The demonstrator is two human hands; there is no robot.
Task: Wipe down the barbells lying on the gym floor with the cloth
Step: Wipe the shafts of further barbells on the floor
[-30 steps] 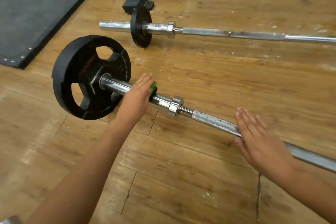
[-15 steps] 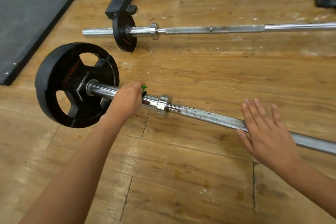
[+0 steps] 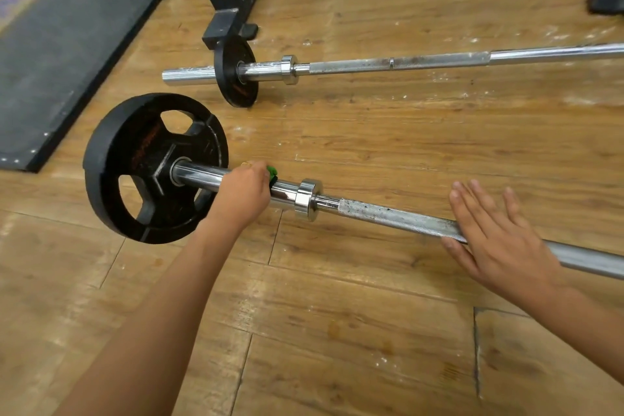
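Head view: left hand (image 3: 241, 194) grips green cloth (image 3: 271, 172) round speckled barbell (image 3: 388, 218); right hand (image 3: 499, 240) rests flat, fingers straight; second barbell (image 3: 422, 61) at twelve o'clock.

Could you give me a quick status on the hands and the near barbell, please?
Left hand grips green cloth round near barbell sleeve, beside the big plate. Right hand flat on its knurled shaft. Far barbell untouched, nothing blocking.
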